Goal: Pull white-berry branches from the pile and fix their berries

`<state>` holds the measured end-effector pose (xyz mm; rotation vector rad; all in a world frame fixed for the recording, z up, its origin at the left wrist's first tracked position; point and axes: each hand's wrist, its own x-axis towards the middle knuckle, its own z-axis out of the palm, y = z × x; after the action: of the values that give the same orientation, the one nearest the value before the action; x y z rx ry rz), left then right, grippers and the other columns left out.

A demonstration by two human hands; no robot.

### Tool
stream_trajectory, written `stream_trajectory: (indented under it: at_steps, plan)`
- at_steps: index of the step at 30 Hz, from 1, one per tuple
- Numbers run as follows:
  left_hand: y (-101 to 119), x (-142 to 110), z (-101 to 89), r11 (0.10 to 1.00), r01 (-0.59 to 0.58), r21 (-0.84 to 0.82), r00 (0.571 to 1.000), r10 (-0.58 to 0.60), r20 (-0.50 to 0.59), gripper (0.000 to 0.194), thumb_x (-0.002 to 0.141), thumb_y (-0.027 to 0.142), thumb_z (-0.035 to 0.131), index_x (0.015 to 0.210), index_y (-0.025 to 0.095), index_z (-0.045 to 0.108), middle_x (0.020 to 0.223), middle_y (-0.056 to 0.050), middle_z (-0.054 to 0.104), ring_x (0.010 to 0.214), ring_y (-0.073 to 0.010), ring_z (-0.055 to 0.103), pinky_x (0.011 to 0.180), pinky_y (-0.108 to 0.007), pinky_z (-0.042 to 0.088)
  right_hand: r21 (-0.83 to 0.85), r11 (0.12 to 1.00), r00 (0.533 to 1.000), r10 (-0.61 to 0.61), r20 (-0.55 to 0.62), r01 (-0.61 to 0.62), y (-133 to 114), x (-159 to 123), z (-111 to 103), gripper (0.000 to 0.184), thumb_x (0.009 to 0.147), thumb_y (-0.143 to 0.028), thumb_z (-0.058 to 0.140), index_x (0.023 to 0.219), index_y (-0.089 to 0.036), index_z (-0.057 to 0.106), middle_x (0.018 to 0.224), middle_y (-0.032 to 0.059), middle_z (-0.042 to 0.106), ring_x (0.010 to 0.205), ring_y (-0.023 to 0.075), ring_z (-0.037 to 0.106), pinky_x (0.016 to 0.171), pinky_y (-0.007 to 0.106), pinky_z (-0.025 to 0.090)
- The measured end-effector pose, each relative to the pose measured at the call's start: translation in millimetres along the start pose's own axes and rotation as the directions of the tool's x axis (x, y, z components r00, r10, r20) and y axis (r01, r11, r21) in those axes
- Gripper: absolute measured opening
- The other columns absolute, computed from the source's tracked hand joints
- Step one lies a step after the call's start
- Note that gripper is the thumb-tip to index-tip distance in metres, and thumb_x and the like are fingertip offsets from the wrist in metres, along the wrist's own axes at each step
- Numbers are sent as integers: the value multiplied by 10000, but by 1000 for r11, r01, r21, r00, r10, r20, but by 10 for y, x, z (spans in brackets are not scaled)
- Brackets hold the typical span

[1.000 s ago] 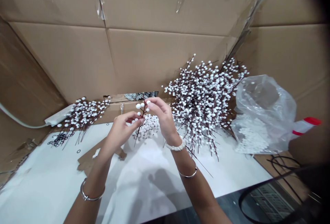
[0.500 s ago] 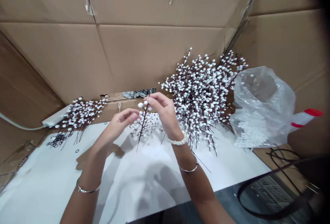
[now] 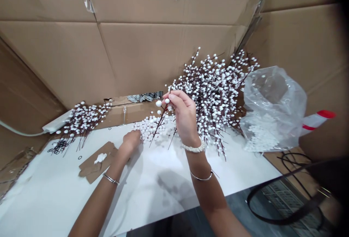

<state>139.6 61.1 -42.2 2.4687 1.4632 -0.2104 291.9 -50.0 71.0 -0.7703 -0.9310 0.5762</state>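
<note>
The left hand [image 3: 132,140] had dropped to the berries [image 3: 145,126], its grip unclear; above them, apart from it, the right hand [image 3: 185,117] alone pinched a twig [image 3: 159,124].

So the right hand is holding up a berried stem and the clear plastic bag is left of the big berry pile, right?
Not quite: the head view shows the clear plastic bag right of the big berry pile. The right hand is holding up a berried stem.
</note>
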Motion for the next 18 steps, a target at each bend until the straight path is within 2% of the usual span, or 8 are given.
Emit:
stream_trajectory:
  at_steps: [4,8,11,13,15,16,17,18]
  plan:
    - [-9,19,71,1000,-24,-16,998,23,-51,136,779,155,536,869,145,637,1012,-197,692,942,-311,651,745,-338,454,-45,999,1000,14,8,-13,-8,-10,22,125,857,-315,602,800,-221,662,803,-5,642,725,115,579,706,272,479]
    - [-26,40,97,995,-61,-81,993,52,-106,78,732,88,547,758,143,595,936,-192,693,913,-309,651,748,-343,453,-108,994,1000,22,20,-19,1,-22,51,134,856,-336,581,806,-225,638,815,3,635,744,128,584,740,290,494]
    - [-64,2,-48,976,-131,-173,983,105,-151,74,716,79,570,720,152,563,843,-139,687,864,-274,659,741,-324,470,-113,993,999,32,18,-30,9,-37,82,139,856,-341,571,800,-222,619,809,4,621,740,127,576,725,283,488]
    - [-96,-88,-237,942,-216,-258,966,168,-197,20,778,159,583,792,162,568,850,-94,688,838,-228,663,741,-301,492,-91,995,999,51,14,-49,18,-48,110,143,860,-341,561,789,-221,597,802,2,607,742,127,574,715,279,480]
    - [-117,-238,-457,862,-342,-375,929,248,-276,145,858,304,567,935,181,566,960,-64,686,857,-180,670,740,-266,522,-42,996,996,81,22,-80,36,-56,143,142,856,-332,560,772,-219,578,789,-1,595,748,128,575,718,278,475]
    - [-119,-329,-562,719,-446,-533,888,278,-367,235,840,349,616,988,171,573,967,-76,683,843,-185,675,726,-276,541,-11,995,995,98,34,-98,49,-60,160,141,851,-325,564,762,-216,572,779,-2,590,750,127,574,723,278,473]
    - [-115,-424,-655,577,-520,-630,851,282,-443,330,809,372,671,1056,172,583,966,-76,684,857,-191,676,735,-288,557,20,993,992,115,51,-116,64,-64,176,141,847,-316,568,752,-212,570,768,-3,587,749,127,572,728,277,469]
    - [-106,-519,-734,482,-562,-672,825,269,-497,396,789,371,707,1116,176,598,966,-76,689,874,-194,676,757,-297,569,47,990,989,130,75,-134,79,-69,191,142,845,-308,572,743,-209,570,758,-4,585,745,125,567,730,277,464]
